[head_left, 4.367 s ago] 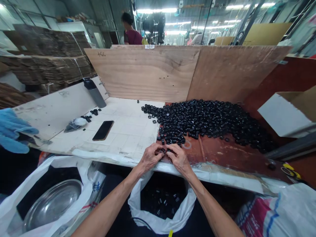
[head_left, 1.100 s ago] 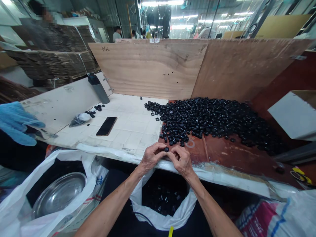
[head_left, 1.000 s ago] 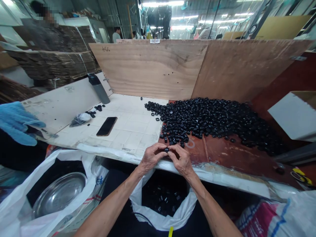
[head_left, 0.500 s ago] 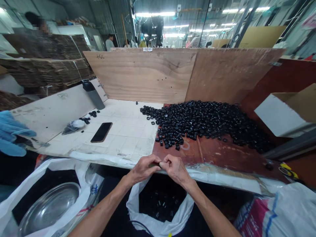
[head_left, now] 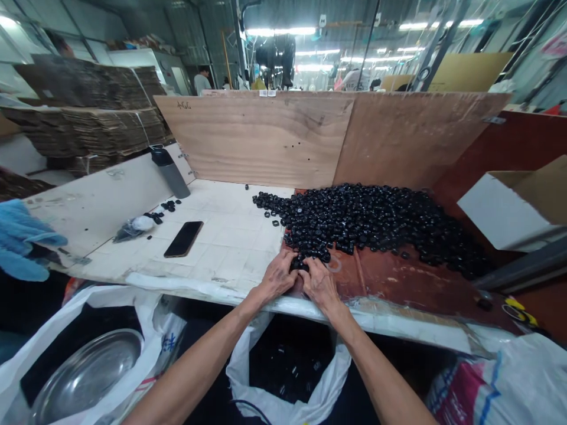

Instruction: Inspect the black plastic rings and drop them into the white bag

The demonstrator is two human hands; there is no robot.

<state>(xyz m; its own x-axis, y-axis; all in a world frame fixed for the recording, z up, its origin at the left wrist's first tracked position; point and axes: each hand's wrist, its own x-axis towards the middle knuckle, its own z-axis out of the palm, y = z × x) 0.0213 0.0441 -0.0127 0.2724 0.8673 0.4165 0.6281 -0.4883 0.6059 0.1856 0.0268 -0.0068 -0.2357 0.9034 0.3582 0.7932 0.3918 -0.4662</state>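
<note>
A wide heap of small black parts (head_left: 372, 215) covers the right half of the table, against the wooden board. At the heap's near left edge, my left hand (head_left: 280, 274) has its curled fingertips on a few black parts. Close beside it, my right hand (head_left: 318, 283) touches the same parts from the right, fingers bent. Whether either hand grips a part is too small to make out. Below both hands a white sack (head_left: 328, 392) hangs open with black pieces inside.
On the white left half lie a phone (head_left: 183, 239), a grey bottle (head_left: 170, 172) and a small bag (head_left: 133, 227). A metal bowl (head_left: 93, 372) sits in another sack at lower left. A white box (head_left: 505, 209) and yellow-handled scissors (head_left: 520, 310) are at right.
Both hands have moved forward from above the sack at the table's front edge to the near edge of the heap. Their fingertips have come down onto black parts.
</note>
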